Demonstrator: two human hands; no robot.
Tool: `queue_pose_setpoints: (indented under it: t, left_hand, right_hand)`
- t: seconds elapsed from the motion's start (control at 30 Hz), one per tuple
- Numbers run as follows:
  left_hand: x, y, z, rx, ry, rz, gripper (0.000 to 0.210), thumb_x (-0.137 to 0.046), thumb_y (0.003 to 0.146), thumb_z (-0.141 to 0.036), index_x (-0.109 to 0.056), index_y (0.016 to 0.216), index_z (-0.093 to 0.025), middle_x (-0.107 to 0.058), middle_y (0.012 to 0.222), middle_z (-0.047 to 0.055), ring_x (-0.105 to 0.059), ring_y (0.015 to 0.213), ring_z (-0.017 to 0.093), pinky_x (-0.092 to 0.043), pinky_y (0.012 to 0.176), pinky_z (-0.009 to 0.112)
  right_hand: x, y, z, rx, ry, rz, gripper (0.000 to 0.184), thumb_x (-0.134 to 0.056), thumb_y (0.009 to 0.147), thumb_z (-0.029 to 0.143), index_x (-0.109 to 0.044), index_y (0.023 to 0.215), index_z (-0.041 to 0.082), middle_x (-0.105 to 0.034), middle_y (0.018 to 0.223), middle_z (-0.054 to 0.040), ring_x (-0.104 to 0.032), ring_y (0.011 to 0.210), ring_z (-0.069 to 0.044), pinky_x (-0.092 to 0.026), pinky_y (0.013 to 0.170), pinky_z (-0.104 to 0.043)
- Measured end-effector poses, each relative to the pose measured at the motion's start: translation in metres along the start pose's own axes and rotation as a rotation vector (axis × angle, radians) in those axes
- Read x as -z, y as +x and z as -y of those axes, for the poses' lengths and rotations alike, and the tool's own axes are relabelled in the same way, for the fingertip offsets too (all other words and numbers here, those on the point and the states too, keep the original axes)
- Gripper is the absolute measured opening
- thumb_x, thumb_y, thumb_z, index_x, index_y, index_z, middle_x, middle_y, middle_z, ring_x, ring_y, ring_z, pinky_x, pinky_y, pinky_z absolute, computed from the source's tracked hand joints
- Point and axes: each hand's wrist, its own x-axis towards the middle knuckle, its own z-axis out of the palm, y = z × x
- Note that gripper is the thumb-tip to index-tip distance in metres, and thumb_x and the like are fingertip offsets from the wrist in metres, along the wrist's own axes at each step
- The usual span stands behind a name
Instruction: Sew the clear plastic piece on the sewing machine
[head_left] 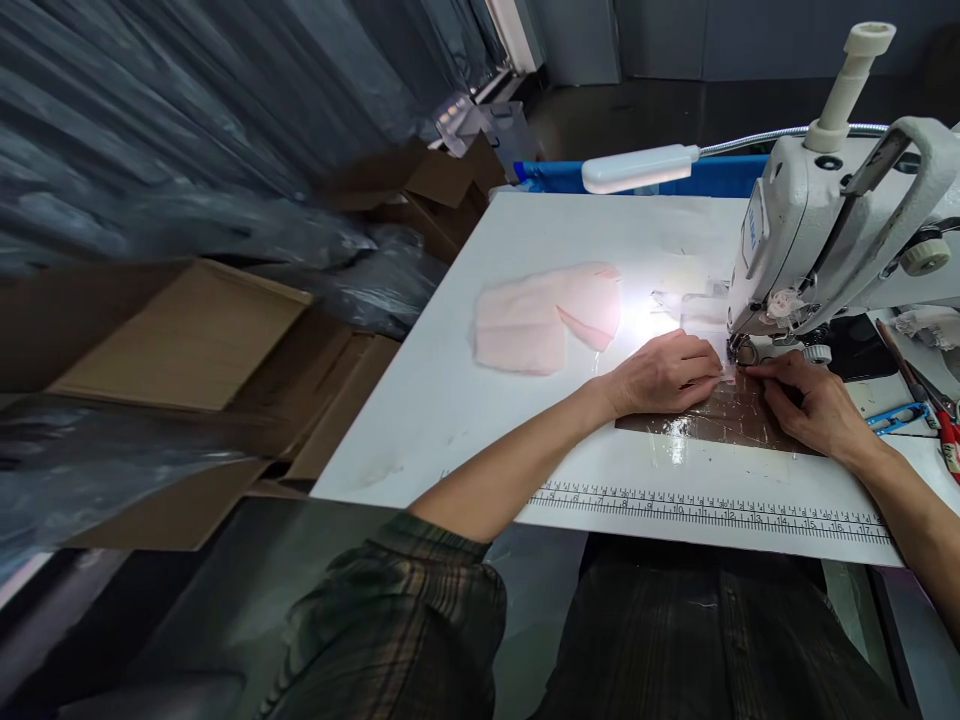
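Observation:
My left hand (670, 373) rests palm down just left of the sewing machine's (795, 230) needle area, its fingers bent and pressed together. At its fingertips shows a small pale pink scrap of fabric (728, 375), mostly hidden. To the right of the presser foot (736, 348) is my right hand (806, 398), with fingers curled and the index fingertip close to the foot. Whatever it pinches is too small to make out. Beneath both hands lies a brown, shiny taped sheet (705, 425). Farther left, a pale pink cut fabric piece (525, 322) lies flat on the white table (450, 430).
A ruler strip (705, 512) runs along the table's front edge. Blue thread snips (898, 417) and a red-handled tool (948, 445) lie at right. A lamp (641, 168) shines from behind. Open cardboard boxes (180, 335) and plastic wrapping stand left of the table.

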Motion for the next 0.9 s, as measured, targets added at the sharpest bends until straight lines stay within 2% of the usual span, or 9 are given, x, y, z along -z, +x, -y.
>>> queue_pose_setpoints:
  t: [0.13, 0.3, 0.4, 0.57, 0.67, 0.9]
  left_hand:
    - [-0.0019, 0.0011, -0.0030, 0.042, 0.065, -0.047, 0.024, -0.045, 0.101, -0.023, -0.066, 0.090, -0.017, -0.074, 0.091, 0.007, -0.069, 0.085, 0.016, -0.053, 0.070, 0.032]
    - [-0.0048, 0.0023, -0.0070, -0.059, 0.103, 0.032, 0.025, -0.044, 0.101, -0.018, -0.066, 0.090, -0.017, -0.075, 0.096, 0.007, -0.068, 0.084, 0.015, -0.051, 0.071, 0.031]
    - [-0.0056, 0.0027, -0.0079, -0.099, 0.097, 0.072, 0.028, -0.043, 0.102, -0.018, -0.067, 0.088, -0.017, -0.076, 0.093, 0.006, -0.067, 0.082, 0.015, -0.052, 0.071, 0.031]
    - [-0.0015, 0.0019, -0.0061, -0.006, 0.012, 0.162, 0.024, -0.047, 0.101, -0.023, -0.070, 0.098, -0.019, -0.076, 0.093, 0.006, -0.069, 0.085, 0.016, -0.056, 0.079, 0.034]
    - [0.0006, 0.0013, -0.0040, 0.024, -0.016, 0.179, 0.023, -0.048, 0.100, -0.024, -0.071, 0.097, -0.021, -0.076, 0.093, 0.005, -0.070, 0.086, 0.016, -0.055, 0.078, 0.034]
    - [0.0004, 0.0019, -0.0026, -0.035, -0.029, 0.155, 0.026, -0.048, 0.101, -0.026, -0.072, 0.091, -0.021, -0.077, 0.103, 0.005, -0.069, 0.084, 0.015, -0.048, 0.076, 0.033]
  right_hand:
    - [0.0008, -0.0003, 0.0003, -0.015, 0.021, -0.003, 0.033, -0.049, 0.092, 0.027, -0.076, 0.110, 0.023, -0.074, 0.102, -0.0090, -0.071, 0.090, -0.023, -0.059, 0.080, -0.038]
    - [-0.0010, -0.0011, -0.0005, 0.011, -0.011, -0.005, 0.033, -0.048, 0.094, 0.027, -0.075, 0.111, 0.022, -0.072, 0.100, -0.0093, -0.071, 0.089, -0.023, -0.059, 0.080, -0.038]
    - [-0.0038, -0.0026, -0.0008, 0.086, -0.084, -0.014, 0.037, -0.047, 0.096, 0.029, -0.073, 0.120, 0.022, -0.069, 0.100, -0.0109, -0.069, 0.087, -0.023, -0.059, 0.076, -0.039]
    - [-0.0064, -0.0053, -0.0014, 0.180, -0.177, 0.022, 0.040, -0.047, 0.096, 0.027, -0.069, 0.130, 0.023, -0.064, 0.105, -0.0124, -0.066, 0.087, -0.023, -0.060, 0.072, -0.038]
    - [-0.0053, -0.0052, -0.0014, 0.181, -0.179, 0.048, 0.040, -0.047, 0.096, 0.027, -0.068, 0.130, 0.024, -0.064, 0.108, -0.0122, -0.066, 0.090, -0.023, -0.060, 0.076, -0.040]
    - [-0.0038, -0.0043, -0.0013, 0.191, -0.173, 0.058, 0.040, -0.047, 0.097, 0.027, -0.068, 0.131, 0.023, -0.062, 0.106, -0.0122, -0.065, 0.089, -0.023, -0.060, 0.077, -0.039]
